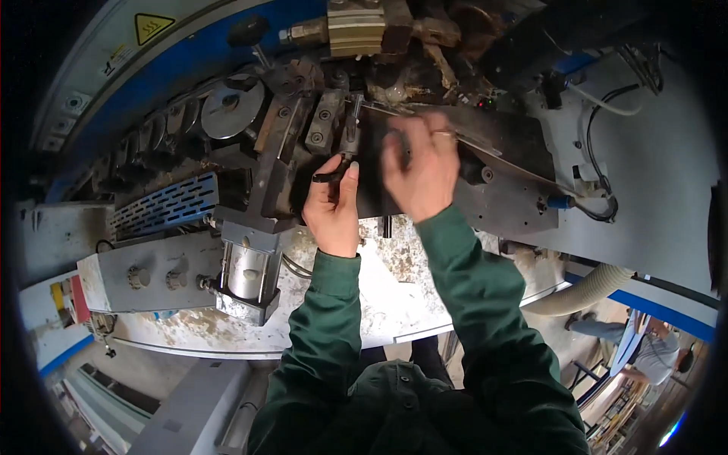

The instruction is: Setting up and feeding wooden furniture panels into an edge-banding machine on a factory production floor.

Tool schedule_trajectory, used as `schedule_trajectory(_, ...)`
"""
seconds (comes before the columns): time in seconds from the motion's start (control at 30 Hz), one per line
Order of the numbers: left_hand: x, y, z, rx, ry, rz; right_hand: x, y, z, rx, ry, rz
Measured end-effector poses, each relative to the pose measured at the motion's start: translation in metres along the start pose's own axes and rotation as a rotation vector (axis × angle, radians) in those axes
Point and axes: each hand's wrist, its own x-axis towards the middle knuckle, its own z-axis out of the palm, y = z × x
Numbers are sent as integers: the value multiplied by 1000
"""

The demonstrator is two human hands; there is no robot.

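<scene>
My left hand (334, 216) reaches into the machine with its thumb and fingers closed around a small black knob (327, 178). Just beyond the fingertips stands a narrow metal clamp part (350, 138), between a bolted steel block (324, 121) and a dark metal plate (377, 171). To the right, my right hand (423, 168) is over the dark plate, with a ring on one finger. Its fingers are bent and smeared by motion, so whether it holds anything does not show.
At the left are a round metal disc (233, 108), a blue slotted guard (178, 199) and a pneumatic cylinder (246, 271). A brass-coloured block (355, 29) sits above. A ribbed hose (584, 292) runs at the right; beyond it a person (654, 353) bends over.
</scene>
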Motion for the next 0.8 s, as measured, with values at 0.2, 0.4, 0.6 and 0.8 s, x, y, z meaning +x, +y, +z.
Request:
schedule_trajectory(0.2, -2, -1, 4, -21, 5, 119, -6, -8, 35, 545, -357, 559)
schedule_trajectory(0.4, 5, 1, 1, -179, 79, -147, -6, -11, 43, 391, -312, 493)
schedule_trajectory(0.6, 5, 0, -2, -170, 58, -164, -10, -9, 46, 388, -280, 476)
schedule_trajectory(0.8, 2, 2, -2, -140, 5, -90, -7, -8, 45, 387, -343, 466)
